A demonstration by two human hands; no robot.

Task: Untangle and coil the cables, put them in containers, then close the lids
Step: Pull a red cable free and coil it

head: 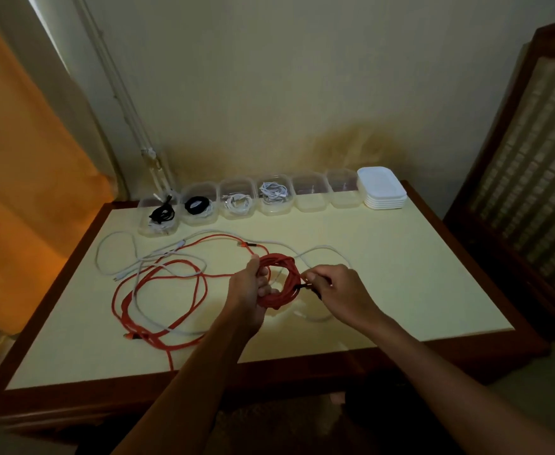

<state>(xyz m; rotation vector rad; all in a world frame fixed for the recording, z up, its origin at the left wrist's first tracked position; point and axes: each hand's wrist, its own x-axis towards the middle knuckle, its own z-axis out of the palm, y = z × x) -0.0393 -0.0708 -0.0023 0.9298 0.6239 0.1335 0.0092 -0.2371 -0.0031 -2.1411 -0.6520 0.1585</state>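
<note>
Red cable coil point(277, 280) sits above the table point(384, 274), gripped by the left hand point(250, 290), while the right hand point(335, 287) pinches its dark end. Loose red and white cables point(158, 290) sprawl left; containers point(236, 200) and stacked lids point(381, 188) line the wall.

Cream table point(384, 274) with cables point(158, 300), containers point(312, 195), lids point(383, 188)

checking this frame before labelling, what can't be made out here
All in the head view:
- Coil: the left hand hides its left side, so the cable count is unclear.
- Strap: the right hand pinches it; fastened or not is too small to tell.
- Red cable: its end drops past the table edge.
- Box: contents dim and blurred.
</note>
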